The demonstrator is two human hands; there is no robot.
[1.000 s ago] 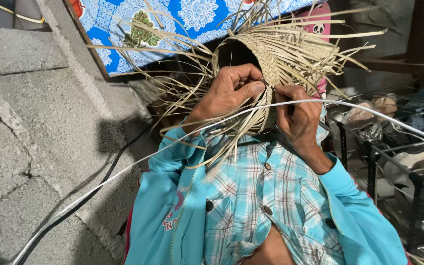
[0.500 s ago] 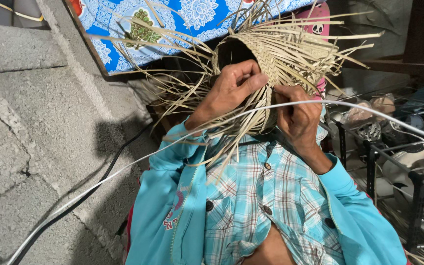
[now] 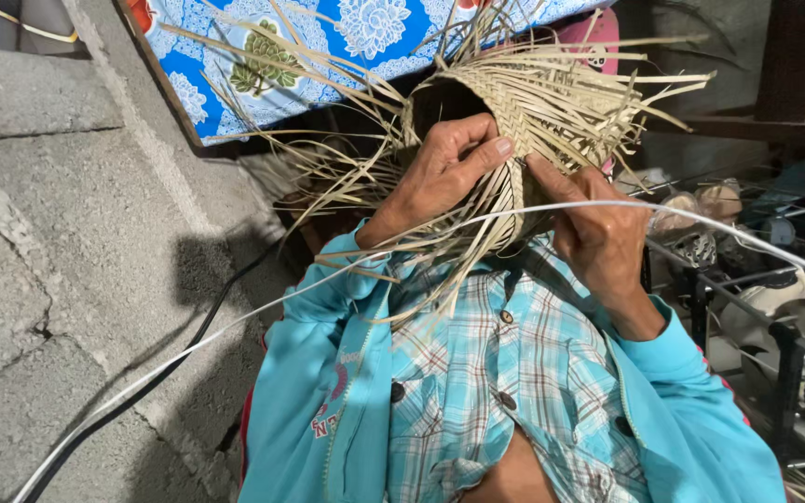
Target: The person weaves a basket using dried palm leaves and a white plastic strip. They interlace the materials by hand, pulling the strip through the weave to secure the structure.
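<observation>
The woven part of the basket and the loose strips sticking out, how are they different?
The woven part is tightly plaited into a rounded wall; the loose strips are unwoven and splay outward in all directions. The woven part sits between the left hand and the right hand; the loose strips mostly hang free, some drooping over the checked shirt. Both are the same pale straw colour and seem to be the same flat material.

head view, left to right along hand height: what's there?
Grey concrete wall → loose straw strips → left hand on the woven straw basket → right hand → dark metal rack.
</observation>
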